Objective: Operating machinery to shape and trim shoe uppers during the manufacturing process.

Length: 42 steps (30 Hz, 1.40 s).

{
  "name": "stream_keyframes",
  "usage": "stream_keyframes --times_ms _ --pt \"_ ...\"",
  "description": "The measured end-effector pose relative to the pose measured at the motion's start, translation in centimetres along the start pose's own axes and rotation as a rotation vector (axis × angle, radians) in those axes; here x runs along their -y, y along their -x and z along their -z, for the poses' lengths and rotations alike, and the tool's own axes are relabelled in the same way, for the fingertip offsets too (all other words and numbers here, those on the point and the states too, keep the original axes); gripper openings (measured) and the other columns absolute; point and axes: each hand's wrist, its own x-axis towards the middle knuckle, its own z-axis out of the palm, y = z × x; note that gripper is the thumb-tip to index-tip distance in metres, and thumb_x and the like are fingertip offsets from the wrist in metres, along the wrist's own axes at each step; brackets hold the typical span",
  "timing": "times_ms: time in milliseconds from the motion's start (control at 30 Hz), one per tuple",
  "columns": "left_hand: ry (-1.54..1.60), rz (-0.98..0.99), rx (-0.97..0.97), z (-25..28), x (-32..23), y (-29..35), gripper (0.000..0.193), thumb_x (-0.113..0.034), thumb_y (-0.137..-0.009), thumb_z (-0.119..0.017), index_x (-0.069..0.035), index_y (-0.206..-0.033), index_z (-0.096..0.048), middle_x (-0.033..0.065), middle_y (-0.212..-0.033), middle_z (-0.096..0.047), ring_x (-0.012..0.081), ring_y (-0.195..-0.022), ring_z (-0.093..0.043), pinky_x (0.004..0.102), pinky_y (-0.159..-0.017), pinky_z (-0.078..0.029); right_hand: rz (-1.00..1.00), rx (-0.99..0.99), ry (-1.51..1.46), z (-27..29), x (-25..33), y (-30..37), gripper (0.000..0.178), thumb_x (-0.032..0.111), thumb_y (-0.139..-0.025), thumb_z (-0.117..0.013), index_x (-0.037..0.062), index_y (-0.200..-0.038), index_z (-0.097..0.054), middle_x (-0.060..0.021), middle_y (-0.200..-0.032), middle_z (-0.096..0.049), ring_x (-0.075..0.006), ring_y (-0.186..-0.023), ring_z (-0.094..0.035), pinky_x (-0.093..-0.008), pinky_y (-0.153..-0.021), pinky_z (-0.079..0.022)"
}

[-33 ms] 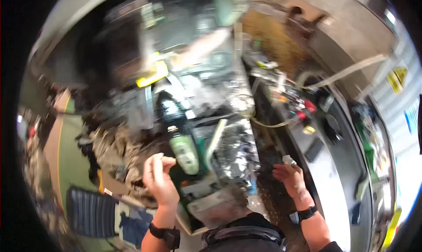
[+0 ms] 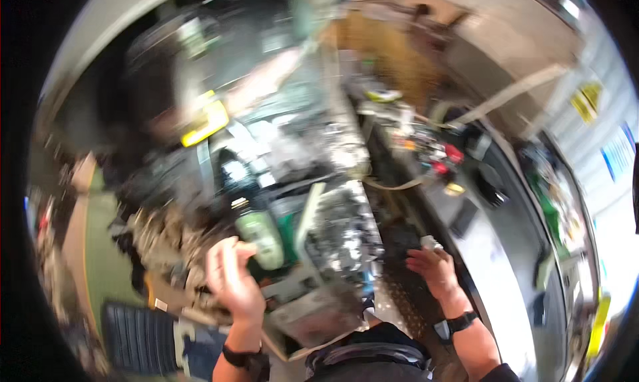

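My left hand (image 2: 233, 279) is raised with its fingers apart and nothing in it. It is just left of the lower end of a long, rounded, pale green object (image 2: 263, 241) with a black upper part, whose kind I cannot make out. Over on the right, my right hand (image 2: 436, 275) hangs above a dark gap beside the bench. A small white piece (image 2: 430, 243) shows at its fingers and appears held there; blur hides what it is. Foil-like silvery material (image 2: 343, 229) covers the work surface between my hands.
Across from me is another person's forearm (image 2: 266, 82), near a bright yellow object (image 2: 205, 123). A bench (image 2: 492, 282) with small coloured items runs along the right. A hose (image 2: 399, 185) loops between the surfaces. Crumpled brown cloth (image 2: 163, 239) and a black chair (image 2: 140, 335) are at left.
The scene has shifted left as my view turns right. Both my hands sit slightly farther left in the picture, their poses much the same. The white piece has moved along with my right hand.
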Motion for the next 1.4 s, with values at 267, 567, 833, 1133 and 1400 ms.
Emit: stream_keyframes --times_ms 267,567,833,1133,1400 --pt "-0.03 0.131 0.403 -15.0 -0.2 10.4 0.033 -0.016 -0.105 -0.056 0.001 -0.133 -0.053 0.0113 -0.104 -0.066 0.0193 -0.099 -0.061 0.0363 -0.097 -0.048 0.126 -0.359 -0.309 19.2 -0.6 3.1 0.046 0.011 -0.098 -0.068 0.0025 -0.138 -0.048 -0.019 -0.111 -0.071 -0.0268 -0.089 -0.073 -0.0385 -0.077 -0.062" --pt "-0.352 0.416 0.935 -30.1 14.4 25.5 0.021 0.0 -0.095 -0.067 -0.001 -0.116 -0.062 0.0068 -0.097 -0.069 0.0139 -0.086 -0.066 0.0282 -0.08 -0.058 0.505 -1.16 -0.77 64.1 -3.9 11.1 0.106 0.044 -0.086 -0.082 0.0041 -0.157 -0.015 -0.0222 -0.156 -0.031 -0.037 -0.119 -0.052 -0.0513 -0.091 -0.054" --pt "-0.479 0.592 1.215 -37.2 20.3 34.9 0.015 0.001 -0.095 -0.067 0.002 -0.11 -0.063 0.0108 -0.098 -0.072 0.0174 -0.083 -0.071 0.0307 -0.079 -0.06 0.26 -1.358 -0.825 83.7 -5.0 21.4 0.083 0.038 -0.08 -0.088 0.0109 -0.137 -0.033 -0.0151 -0.117 -0.054 -0.0245 -0.074 -0.058 -0.0363 -0.054 -0.057" --pt "-0.575 0.626 1.193 -38.2 22.4 34.7 0.016 0.003 -0.094 -0.07 0.004 -0.11 -0.065 0.011 -0.097 -0.071 0.0174 -0.087 -0.071 0.0311 -0.084 -0.061 0.599 -1.687 0.647 77.1 8.8 6.5 0.048 0.017 -0.082 -0.084 0.0017 -0.121 -0.061 -0.0187 -0.106 -0.07 -0.0358 -0.088 -0.069 -0.043 -0.076 -0.057" --pt "-0.583 0.614 1.273 -36.2 23.8 31.7 0.017 -0.002 -0.096 -0.069 0.006 -0.111 -0.066 0.0127 -0.099 -0.074 0.0188 -0.09 -0.074 0.0284 -0.083 -0.059 0.307 -1.26 1.377 74.8 9.0 0.4 0.101 0.022 -0.066 -0.091 0.0107 -0.152 -0.038 -0.0239 -0.14 -0.043 -0.047 -0.122 -0.044 -0.0506 -0.103 -0.045"
